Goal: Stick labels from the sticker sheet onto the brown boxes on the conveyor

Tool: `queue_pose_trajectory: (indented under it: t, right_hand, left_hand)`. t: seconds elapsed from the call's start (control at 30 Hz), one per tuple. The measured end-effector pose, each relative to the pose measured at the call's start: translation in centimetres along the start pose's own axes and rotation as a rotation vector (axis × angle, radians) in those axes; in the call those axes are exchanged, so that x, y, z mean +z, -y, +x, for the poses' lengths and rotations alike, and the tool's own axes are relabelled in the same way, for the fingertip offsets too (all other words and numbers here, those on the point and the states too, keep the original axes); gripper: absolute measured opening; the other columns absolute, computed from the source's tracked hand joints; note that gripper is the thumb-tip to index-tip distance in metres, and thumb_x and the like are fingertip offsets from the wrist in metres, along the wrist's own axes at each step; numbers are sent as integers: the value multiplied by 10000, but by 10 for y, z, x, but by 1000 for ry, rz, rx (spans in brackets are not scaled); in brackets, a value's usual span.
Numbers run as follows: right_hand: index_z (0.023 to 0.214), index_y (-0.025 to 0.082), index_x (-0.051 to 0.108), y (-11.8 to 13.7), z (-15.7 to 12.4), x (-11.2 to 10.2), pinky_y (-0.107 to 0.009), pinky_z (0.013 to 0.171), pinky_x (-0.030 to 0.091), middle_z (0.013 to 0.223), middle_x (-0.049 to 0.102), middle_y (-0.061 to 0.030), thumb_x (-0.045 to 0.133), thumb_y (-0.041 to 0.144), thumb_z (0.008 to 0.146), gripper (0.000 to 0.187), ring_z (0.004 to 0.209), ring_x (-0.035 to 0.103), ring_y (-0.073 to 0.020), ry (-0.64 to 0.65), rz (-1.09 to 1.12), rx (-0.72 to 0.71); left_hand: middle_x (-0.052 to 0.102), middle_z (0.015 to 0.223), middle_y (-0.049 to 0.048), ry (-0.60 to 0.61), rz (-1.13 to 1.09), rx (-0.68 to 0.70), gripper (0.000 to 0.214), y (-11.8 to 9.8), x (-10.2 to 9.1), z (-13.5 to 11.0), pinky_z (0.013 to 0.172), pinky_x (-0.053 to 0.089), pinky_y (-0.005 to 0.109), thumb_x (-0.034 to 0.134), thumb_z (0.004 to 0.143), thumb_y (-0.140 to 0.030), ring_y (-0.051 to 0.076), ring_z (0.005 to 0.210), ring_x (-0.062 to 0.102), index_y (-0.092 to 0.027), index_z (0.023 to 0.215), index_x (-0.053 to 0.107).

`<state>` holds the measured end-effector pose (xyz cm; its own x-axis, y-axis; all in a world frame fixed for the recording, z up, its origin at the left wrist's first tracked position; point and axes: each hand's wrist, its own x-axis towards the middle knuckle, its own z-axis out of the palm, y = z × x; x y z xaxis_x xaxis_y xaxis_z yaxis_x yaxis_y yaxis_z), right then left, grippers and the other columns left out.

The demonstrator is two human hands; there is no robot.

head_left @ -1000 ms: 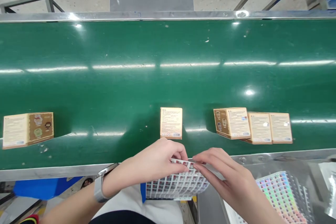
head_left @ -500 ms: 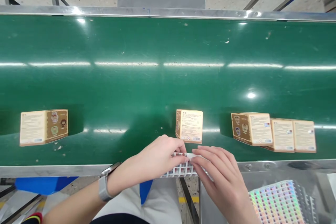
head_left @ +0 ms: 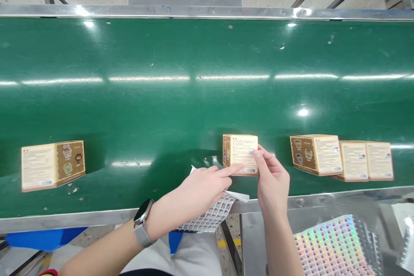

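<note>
A small cream-and-brown cardboard box [head_left: 241, 148] stands near the belt's front edge, its printed text face toward me. My right hand [head_left: 273, 174] is closed at its right side, with the thumb on a small shiny sticker [head_left: 251, 152] at the face's right edge. The other fingers are curled beside the box, partly hidden. My left hand [head_left: 202, 187] grips a sheet of small stickers [head_left: 210, 217] between thumb and folded fingers. Its index finger stretches out and touches the lower part of the box face. The sheet hangs over the metal edge, its backing curled at the right.
Several like boxes stand on the green belt [head_left: 152, 112]: one [head_left: 39, 166] at the left, and a row [head_left: 328, 155] at the right with shiny stickers on their faces. A stack of holographic sticker sheets [head_left: 333, 246] lies on a grey surface at lower right.
My right hand has moved from the sticker sheet up to the box's right edge, and a sticker now shows there. My left hand keeps the sheet, lowered and spread wider, its index finger now on the box.
</note>
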<state>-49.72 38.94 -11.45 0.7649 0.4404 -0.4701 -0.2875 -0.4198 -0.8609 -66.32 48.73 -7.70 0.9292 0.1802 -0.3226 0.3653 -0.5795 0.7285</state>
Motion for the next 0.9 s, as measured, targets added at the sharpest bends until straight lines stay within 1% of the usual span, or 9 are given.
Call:
queue_pose_trajectory:
  t: [0.3, 0.47, 0.53, 0.6, 0.67, 0.77, 0.8, 0.83, 0.9]
  right_hand:
    - [905, 165, 682, -7, -6, 16, -418, 925, 541, 1118, 734, -143, 790, 465, 787, 340, 1005, 701, -262, -132, -169, -212]
    - [1288, 168, 588, -1, -4, 22, -442, 880, 539, 956, 765, -111, 771, 462, 818, 584, 870, 724, -258, -260, -293, -278]
    - [1371, 158, 538, 11, -10, 21, -472, 904, 525, 943, 771, -118, 693, 464, 885, 595, 913, 723, -282, -317, -442, -330]
    - [1351, 165, 569, 27, -27, 19, -492, 974, 493, 1094, 748, -143, 614, 451, 944, 500, 1051, 690, -299, -308, -598, -450]
    - [1302, 208, 613, 42, -55, 21, -467, 1014, 484, 1253, 690, -123, 580, 439, 972, 404, 1147, 653, -290, -138, -717, -587]
    - [1238, 254, 640, 52, -102, 36, -348, 913, 566, 1187, 719, -65, 565, 373, 998, 278, 1070, 697, -234, 495, -808, -752]
    - [1234, 252, 631, 50, -114, 45, -308, 872, 584, 1155, 728, -56, 559, 329, 1007, 251, 1030, 711, -213, 654, -807, -795]
    - [1238, 245, 617, 47, -123, 55, -274, 843, 593, 1128, 734, -50, 547, 290, 1016, 237, 990, 722, -193, 748, -800, -835]
    - [1244, 228, 591, 35, -134, 77, -232, 821, 598, 1086, 739, -41, 525, 252, 1028, 226, 925, 734, -166, 800, -786, -903]
  left_hand:
    - [444, 1582, -57, -49, -3, 63, 249, 9, 7, -5, 488, 309, 315, 495, 894, -34, 133, 721, 582, -156, 689, 566]
    - [458, 1572, 5, -93, 26, 111, 217, 9, 9, -12, 543, 368, 317, 526, 964, -142, 132, 718, 615, -156, 762, 603]
    - [652, 1363, 23, -111, -29, 103, 190, 8, 6, -22, 622, 400, 304, 546, 994, -214, 153, 791, 656, -175, 827, 629]
    - [759, 1013, -4, -116, -116, 59, 185, 9, -1, -38, 679, 405, 289, 547, 1012, -286, 157, 807, 674, -206, 883, 654]
    - [737, 819, -27, -126, -207, -22, 188, 13, -11, -59, 677, 394, 270, 540, 1018, -323, 151, 771, 676, -227, 925, 673]
    - [738, 845, -29, -146, -400, -167, 121, 24, -28, -98, 650, 396, 232, 578, 990, -284, 130, 735, 668, -228, 966, 682]
    - [735, 850, -33, -154, -480, -218, 84, 29, -33, -111, 646, 402, 217, 611, 964, -271, 122, 728, 660, -222, 962, 679]
    - [723, 830, -40, -154, -550, -268, 64, 35, -37, -125, 634, 404, 204, 655, 931, -275, 114, 709, 645, -215, 942, 674]
    - [679, 759, -59, -148, -627, -354, 111, 47, -43, -153, 593, 387, 185, 728, 863, -296, 97, 656, 596, -208, 893, 667]
